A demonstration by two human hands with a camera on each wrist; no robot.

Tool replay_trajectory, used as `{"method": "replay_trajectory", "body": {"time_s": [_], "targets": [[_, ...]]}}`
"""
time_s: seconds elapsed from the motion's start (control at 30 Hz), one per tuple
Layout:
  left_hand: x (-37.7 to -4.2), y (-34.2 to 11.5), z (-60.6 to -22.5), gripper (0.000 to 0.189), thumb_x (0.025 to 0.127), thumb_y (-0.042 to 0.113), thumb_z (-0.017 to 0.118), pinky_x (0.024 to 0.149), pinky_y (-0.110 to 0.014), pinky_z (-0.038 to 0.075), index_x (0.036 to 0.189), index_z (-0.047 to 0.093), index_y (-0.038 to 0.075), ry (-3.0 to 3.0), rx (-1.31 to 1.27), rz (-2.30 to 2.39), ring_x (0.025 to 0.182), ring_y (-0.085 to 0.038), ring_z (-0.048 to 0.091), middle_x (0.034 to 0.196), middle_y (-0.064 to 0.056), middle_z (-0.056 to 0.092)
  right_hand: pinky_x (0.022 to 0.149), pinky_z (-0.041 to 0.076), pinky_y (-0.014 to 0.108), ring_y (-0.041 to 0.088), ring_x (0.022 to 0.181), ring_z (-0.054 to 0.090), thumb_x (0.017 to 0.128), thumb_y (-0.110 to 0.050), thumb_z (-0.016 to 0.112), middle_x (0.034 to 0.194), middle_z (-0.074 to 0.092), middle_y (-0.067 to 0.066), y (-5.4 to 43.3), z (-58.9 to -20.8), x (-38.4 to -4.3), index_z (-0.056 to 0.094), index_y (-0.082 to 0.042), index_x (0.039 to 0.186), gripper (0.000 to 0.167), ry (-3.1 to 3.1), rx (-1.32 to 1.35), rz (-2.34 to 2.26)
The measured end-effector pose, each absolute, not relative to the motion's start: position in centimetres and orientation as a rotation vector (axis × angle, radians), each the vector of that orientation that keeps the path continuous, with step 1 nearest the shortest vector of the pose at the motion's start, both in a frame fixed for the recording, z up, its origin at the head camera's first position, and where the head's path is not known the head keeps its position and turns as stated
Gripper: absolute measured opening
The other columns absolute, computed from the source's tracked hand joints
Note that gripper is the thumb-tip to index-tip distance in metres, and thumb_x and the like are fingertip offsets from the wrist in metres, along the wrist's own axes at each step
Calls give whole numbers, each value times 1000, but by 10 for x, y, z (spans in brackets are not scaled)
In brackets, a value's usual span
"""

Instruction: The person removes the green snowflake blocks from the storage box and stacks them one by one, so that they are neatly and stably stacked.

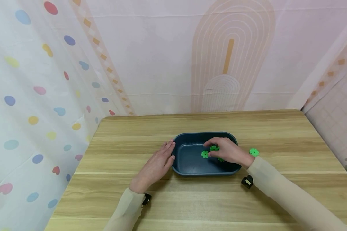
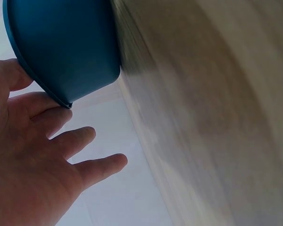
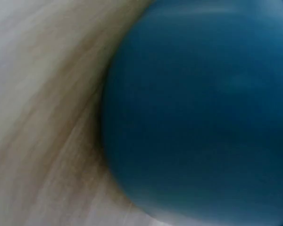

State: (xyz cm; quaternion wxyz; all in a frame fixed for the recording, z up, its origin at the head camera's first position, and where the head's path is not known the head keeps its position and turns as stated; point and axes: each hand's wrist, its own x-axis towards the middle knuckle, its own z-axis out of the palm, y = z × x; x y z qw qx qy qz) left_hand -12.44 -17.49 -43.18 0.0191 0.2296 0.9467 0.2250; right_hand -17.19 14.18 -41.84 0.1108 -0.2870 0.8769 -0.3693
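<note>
A dark blue oblong box (image 1: 188,160) sits on the wooden table. My left hand (image 1: 156,163) rests against its left end, fingers fairly straight; in the left wrist view, the thumb and forefinger of that hand (image 2: 33,146) touch the box's rim, the other fingers spread. My right hand (image 1: 226,150) reaches over the right end into the box, thumb and forefinger bent and apart. Below it are several green notched discs, one (image 1: 205,154) beside the thumb tip and another (image 1: 214,148) seen between thumb and forefinger. The right wrist view shows only the box's outside wall (image 3: 198,113), not the fingers.
Another green notched disc (image 1: 253,152) lies on the table (image 1: 127,160), to the right of the box by the right wrist. A patterned curtain (image 1: 162,64) hangs behind the table and along its left side.
</note>
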Motion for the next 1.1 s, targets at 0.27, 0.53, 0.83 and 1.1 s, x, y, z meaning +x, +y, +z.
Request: {"method": "replay_trajectory", "body": {"time_s": [0.27, 0.53, 0.83, 1.1], "targets": [[-124, -176, -431, 57, 113, 30, 42, 121, -55, 29, 161, 31, 2, 2913, 717, 676, 154, -36, 25, 170, -10, 21, 92, 54, 43, 25, 108, 63, 94, -10, 77, 128, 69, 10, 136, -422, -179, 72, -7, 127, 33, 2560, -800, -1006], [-123, -175, -432, 56, 113, 28, 44, 120, -55, 30, 161, 32, 2, 2913, 715, 690, 154, -35, 26, 170, -9, 22, 92, 54, 43, 25, 111, 62, 93, -9, 78, 128, 68, 11, 133, -429, -185, 73, -5, 124, 32, 2532, -841, -971], [-124, -176, -433, 55, 112, 24, 47, 120, -55, 30, 160, 33, 2, 2926, 733, 701, 153, -37, 27, 169, -12, 25, 93, 54, 41, 21, 106, 62, 91, -10, 80, 127, 66, 10, 130, -434, -189, 73, -5, 124, 34, 2558, -900, -881], [-124, -176, -434, 55, 112, 26, 46, 120, -56, 31, 160, 33, 2, 2932, 740, 697, 153, -38, 28, 169, -13, 26, 93, 54, 41, 20, 105, 61, 89, -11, 83, 122, 66, 7, 129, -436, -190, 75, -5, 122, 34, 2585, -975, -822]]}}
